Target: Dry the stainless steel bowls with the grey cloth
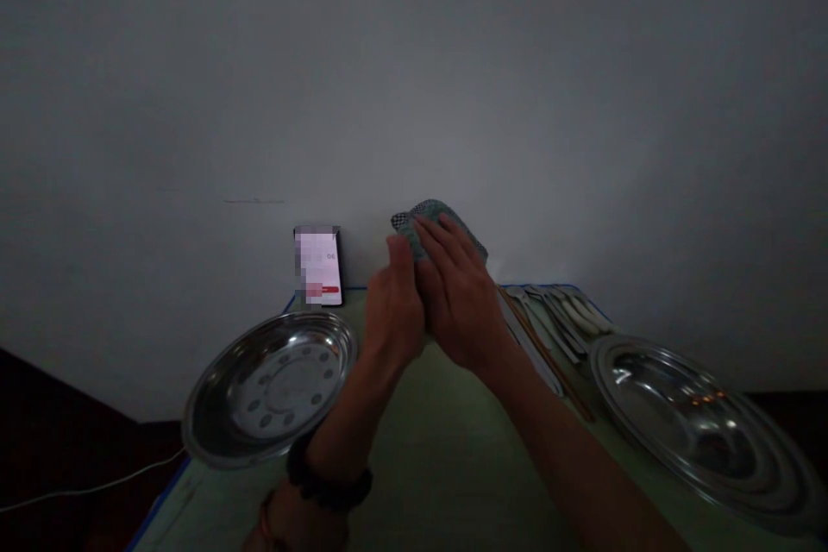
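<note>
A green cloth (469,235) with a black-and-white checked edge is held up above the table, close to the wall. My right hand (456,293) presses against it, fingers long and together, gripping the cloth. Pushed up beside it is my left hand (396,302), closed with the thumb pointing up. The left fingers are hidden, so what they grip cannot be made out. Whether anything is wrapped inside the cloth is also hidden. A dark beaded band sits on the left wrist.
A steel bowl (285,388) stands at the left, below a lit phone (319,267) leaning on the wall. On the right lie wooden chopsticks (549,358), several spoons and other cutlery (560,323), and a steel dish (699,431). The table (446,457) is green with a blue edge.
</note>
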